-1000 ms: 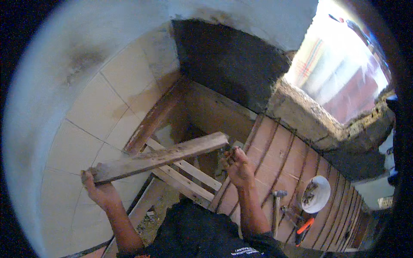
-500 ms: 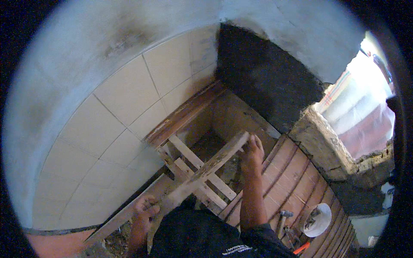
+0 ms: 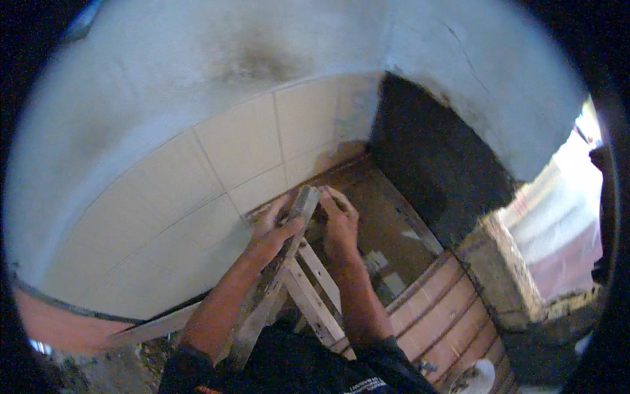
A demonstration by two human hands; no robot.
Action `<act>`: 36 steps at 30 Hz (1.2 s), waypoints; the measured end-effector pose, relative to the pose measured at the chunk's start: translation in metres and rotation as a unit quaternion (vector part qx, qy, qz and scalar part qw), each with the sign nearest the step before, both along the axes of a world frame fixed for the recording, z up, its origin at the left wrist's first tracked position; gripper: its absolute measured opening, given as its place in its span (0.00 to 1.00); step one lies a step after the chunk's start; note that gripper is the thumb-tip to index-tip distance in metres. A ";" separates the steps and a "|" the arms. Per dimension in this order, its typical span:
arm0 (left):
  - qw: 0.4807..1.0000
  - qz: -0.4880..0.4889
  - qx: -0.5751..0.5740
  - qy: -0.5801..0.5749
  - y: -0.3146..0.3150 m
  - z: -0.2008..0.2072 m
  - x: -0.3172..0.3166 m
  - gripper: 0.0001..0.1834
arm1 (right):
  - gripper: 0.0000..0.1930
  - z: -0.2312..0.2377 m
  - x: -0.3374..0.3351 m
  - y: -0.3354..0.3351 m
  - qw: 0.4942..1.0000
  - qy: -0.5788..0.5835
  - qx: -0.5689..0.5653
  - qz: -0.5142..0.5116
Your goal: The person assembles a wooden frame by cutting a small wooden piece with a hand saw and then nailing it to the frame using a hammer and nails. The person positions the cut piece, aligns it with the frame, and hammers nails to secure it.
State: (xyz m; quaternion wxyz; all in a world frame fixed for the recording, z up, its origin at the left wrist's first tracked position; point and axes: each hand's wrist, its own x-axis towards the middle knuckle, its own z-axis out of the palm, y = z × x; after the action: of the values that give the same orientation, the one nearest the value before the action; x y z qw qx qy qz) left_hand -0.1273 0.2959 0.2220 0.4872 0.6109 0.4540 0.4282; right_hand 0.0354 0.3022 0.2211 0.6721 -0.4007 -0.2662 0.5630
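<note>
A long, rough wooden plank (image 3: 303, 210) points away from me, its far end close to the tiled wall. My left hand (image 3: 274, 226) is wrapped round it just short of that end, thumb across the top. At the tip, the bent fingers of my right hand (image 3: 340, 215) close against the plank's right side; their inner side is partly hidden. Below the plank lie pale wooden slats (image 3: 314, 303) of a frame, set over a recess. The plank's near end runs down beside my dark shirt.
Cream tiles (image 3: 249, 141) cover the wall ahead, next to a dark, rough wall patch (image 3: 436, 148). On the right is a ribbed reddish tile surface (image 3: 436, 308) bearing a white bowl (image 3: 474, 377) and a hammer (image 3: 426, 368). A rough-edged window opening (image 3: 558, 230) lies beyond.
My left hand has moved from the plank's near part up to its far end. The plank now points more steeply away, toward the wall. The whole view has shifted.
</note>
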 end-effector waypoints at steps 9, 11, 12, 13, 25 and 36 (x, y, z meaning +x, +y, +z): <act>0.998 -0.058 0.001 -0.017 0.033 0.019 0.016 0.40 | 0.12 0.023 0.039 -0.001 0.972 -0.176 0.115 -0.100; 0.998 -0.053 0.042 0.010 0.035 0.014 0.019 0.37 | 0.11 0.025 0.039 -0.009 0.955 -0.225 0.155 -0.116; 0.996 -0.053 0.067 0.018 0.038 0.012 0.021 0.36 | 0.10 0.025 0.038 -0.012 0.937 -0.272 0.180 -0.128; 0.993 -0.050 0.095 0.040 0.040 0.009 0.023 0.34 | 0.09 0.026 0.036 -0.015 0.924 -0.321 0.172 -0.119; 0.974 -0.054 0.198 0.101 0.051 0.003 0.039 0.22 | 0.06 0.018 0.027 -0.013 0.849 -0.437 0.213 -0.209; 0.965 -0.041 0.229 0.124 0.058 -0.022 0.053 0.19 | 0.07 -0.013 0.037 -0.003 0.836 -0.467 0.214 -0.193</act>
State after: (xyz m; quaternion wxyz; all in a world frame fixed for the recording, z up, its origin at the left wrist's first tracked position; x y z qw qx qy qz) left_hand -0.0746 0.3538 0.1999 0.2914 0.7724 0.3757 0.4211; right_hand 0.0721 0.2987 0.2082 0.6316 -0.5053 -0.5800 0.0966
